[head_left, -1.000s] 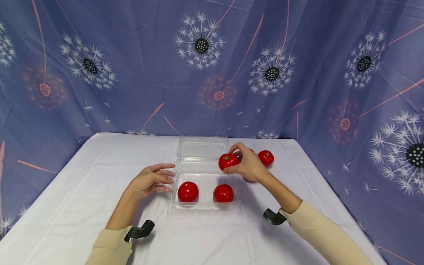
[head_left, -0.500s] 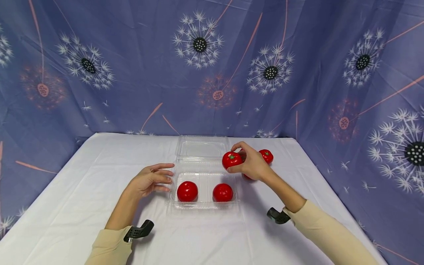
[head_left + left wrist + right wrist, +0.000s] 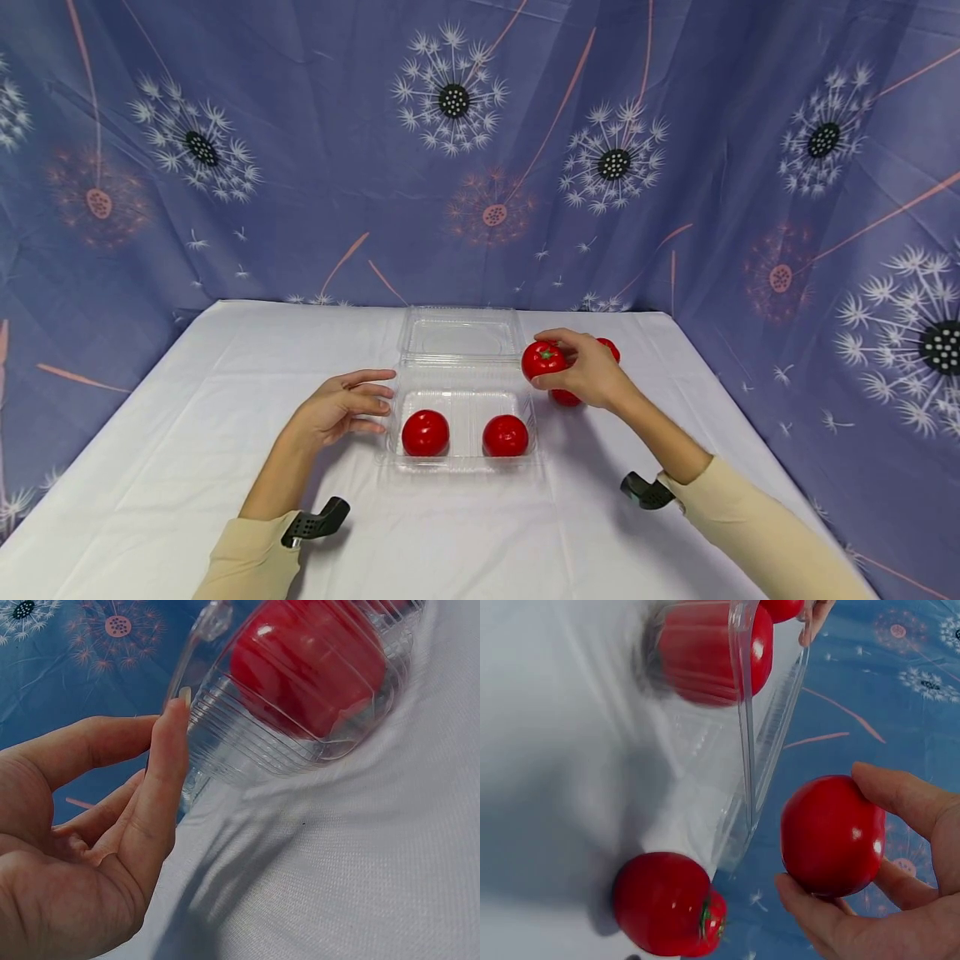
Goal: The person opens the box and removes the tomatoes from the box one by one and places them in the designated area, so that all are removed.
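Note:
My right hand (image 3: 592, 373) holds a red tomato (image 3: 543, 360) with a green stem mark between thumb and fingers, raised off the table beside the clear plastic container (image 3: 468, 402). In the right wrist view this tomato (image 3: 832, 836) is clear of the container's side wall. Two more tomatoes sit in the container's front part, one on the left (image 3: 425, 433) and one on the right (image 3: 506, 436). At the container's left side is my left hand (image 3: 337, 410), its fingers fairly straight; in the left wrist view the fingertips (image 3: 174, 712) meet the ribbed wall.
The container's hinged lid (image 3: 461, 335) lies open toward the back. Right of the container, one tomato (image 3: 566, 398) rests on the white cloth below my right hand, and another (image 3: 611, 348) is partly hidden behind it. A blue dandelion-print curtain (image 3: 337, 150) hangs behind the table.
My right hand has moved to the right with the tomato, from the container's right edge toward the tomatoes on the cloth. My left hand and the container stay where they were.

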Demonstrator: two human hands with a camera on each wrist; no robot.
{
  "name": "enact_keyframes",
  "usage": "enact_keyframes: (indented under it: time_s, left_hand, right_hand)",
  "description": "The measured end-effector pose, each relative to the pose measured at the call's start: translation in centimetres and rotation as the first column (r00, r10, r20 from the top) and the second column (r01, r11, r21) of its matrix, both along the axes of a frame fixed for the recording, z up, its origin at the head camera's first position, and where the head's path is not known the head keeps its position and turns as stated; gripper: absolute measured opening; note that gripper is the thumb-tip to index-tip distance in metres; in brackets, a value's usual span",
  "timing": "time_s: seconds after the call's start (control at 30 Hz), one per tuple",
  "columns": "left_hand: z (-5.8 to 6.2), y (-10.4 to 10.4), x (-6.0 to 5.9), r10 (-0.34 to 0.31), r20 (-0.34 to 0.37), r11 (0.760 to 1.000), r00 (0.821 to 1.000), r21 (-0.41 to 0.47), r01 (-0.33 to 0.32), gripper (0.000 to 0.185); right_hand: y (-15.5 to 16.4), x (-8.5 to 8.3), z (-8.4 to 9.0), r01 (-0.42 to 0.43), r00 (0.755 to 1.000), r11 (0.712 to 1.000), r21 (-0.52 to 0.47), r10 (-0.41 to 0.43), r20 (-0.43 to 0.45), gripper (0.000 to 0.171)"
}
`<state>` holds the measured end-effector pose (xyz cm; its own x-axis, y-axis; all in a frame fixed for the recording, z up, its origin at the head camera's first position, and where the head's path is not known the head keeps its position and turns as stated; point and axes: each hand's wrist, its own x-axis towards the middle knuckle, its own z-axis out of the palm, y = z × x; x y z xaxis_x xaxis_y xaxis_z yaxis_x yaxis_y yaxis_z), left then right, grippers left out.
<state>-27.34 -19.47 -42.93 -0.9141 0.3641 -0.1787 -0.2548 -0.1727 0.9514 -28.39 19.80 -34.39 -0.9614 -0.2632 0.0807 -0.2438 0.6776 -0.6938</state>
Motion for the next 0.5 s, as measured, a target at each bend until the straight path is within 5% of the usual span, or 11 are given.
enact_keyframes:
  time_s: [0.5]
  left_hand:
    - [0.0,0.0,0.0,-0.001,0.003,1.000,1.000,-0.004,0.001,0.065]
  right_hand:
    - [3.8,0.0,-0.2,0.119,0.993,0.993,0.014,-0.119,-0.009,0.064]
